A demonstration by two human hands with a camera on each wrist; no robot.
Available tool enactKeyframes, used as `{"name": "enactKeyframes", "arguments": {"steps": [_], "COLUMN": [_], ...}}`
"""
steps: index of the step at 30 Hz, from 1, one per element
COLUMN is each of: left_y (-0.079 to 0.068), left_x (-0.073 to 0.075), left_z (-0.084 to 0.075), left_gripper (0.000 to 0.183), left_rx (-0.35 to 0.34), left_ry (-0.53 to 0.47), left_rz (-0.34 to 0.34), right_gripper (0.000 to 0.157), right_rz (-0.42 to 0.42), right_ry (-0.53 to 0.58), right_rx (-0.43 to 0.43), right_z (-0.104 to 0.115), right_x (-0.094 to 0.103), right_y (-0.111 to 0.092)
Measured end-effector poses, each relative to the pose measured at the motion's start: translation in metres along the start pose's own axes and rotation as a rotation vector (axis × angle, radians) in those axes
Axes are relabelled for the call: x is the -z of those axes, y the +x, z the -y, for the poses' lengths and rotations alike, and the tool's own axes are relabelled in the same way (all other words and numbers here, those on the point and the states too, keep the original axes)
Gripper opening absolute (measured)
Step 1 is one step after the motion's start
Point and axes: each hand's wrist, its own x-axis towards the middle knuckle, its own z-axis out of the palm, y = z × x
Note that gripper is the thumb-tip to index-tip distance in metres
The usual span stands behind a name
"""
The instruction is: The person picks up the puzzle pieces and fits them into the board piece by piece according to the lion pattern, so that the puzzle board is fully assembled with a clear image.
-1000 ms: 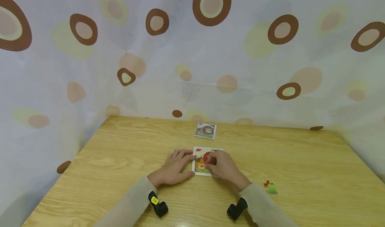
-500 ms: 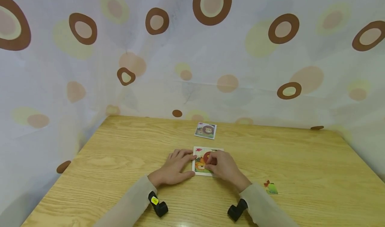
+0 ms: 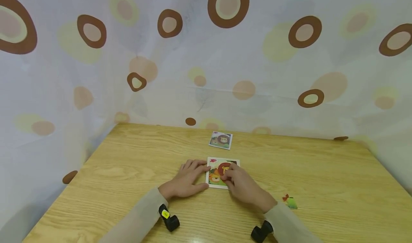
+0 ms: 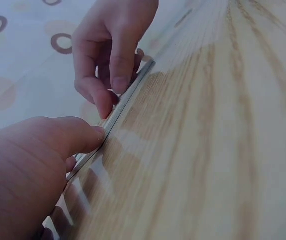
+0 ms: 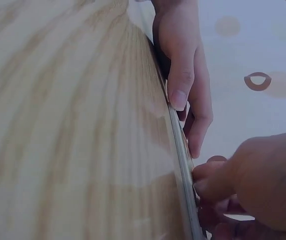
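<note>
A white-framed lion jigsaw puzzle (image 3: 215,178) lies flat on the table between both hands. My left hand (image 3: 188,182) rests at its left edge, fingers spread, with thumb and index fingertips touching the frame. Over the puzzle's right part is my right hand (image 3: 243,185), fingers bent and thumb and index fingertips close to the picture. Whether a piece sits between those fingertips is hidden. Both wrist views look along the low edge of the puzzle board (image 4: 125,102), with my right hand (image 5: 268,185) bent over it and my left hand (image 5: 183,65) against it.
A small card (image 3: 220,140) with a matching lion picture lies behind the puzzle. Loose puzzle pieces (image 3: 291,202), green and red, lie to the right of my right forearm. A patterned cloth (image 3: 180,103) hangs behind the wooden table (image 3: 145,146).
My right hand has shifted slightly right and toward me, uncovering more of the large lion's face. My left hand and the puzzle have stayed in place.
</note>
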Motion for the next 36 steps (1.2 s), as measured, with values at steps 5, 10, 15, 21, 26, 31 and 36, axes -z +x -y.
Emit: {"name": "enactKeyframes", "arguments": {"steps": [5,10,15,21,26,31,36], "left_y": [0.000,-0.001,-0.002,-0.006,-0.011,-0.012,-0.013], "left_x": [0.000,0.002,0.000,-0.002,-0.002,0.001,0.002], "left_z": [0.001,0.006,0.008,0.009,0.013,0.019,0.022], "left_gripper": [0.054,0.054,0.055,0.055,0.055,0.054,0.054], "left_rx": [-0.007,-0.016,-0.016,-0.015,-0.006,-0.004,-0.008], "left_ry": [-0.001,0.002,-0.009,-0.020,-0.024,-0.020,-0.004], "left_rz": [0.012,-0.009,-0.005,-0.011,-0.020,-0.048,-0.053], "right_gripper": [0.023,0.035,0.025,0.004,0.005,0.017,0.029], "right_rz": [0.030,0.045,0.078,0.102,0.107,0.145,0.201], "right_ry": [0.027,0.116,0.249,0.312,0.286,0.263,0.309], "right_rx": [-0.028,-0.078,-0.117,-0.136,-0.131,-0.129,-0.146], "right_z": [-0.002,-0.005,-0.019,-0.040,-0.053,-0.067,-0.078], "right_x": [0.004,0.011,0.020,0.035,0.055,0.074,0.083], "right_y": [-0.006,-0.008,-0.024,-0.050,-0.068,-0.083,-0.099]}}
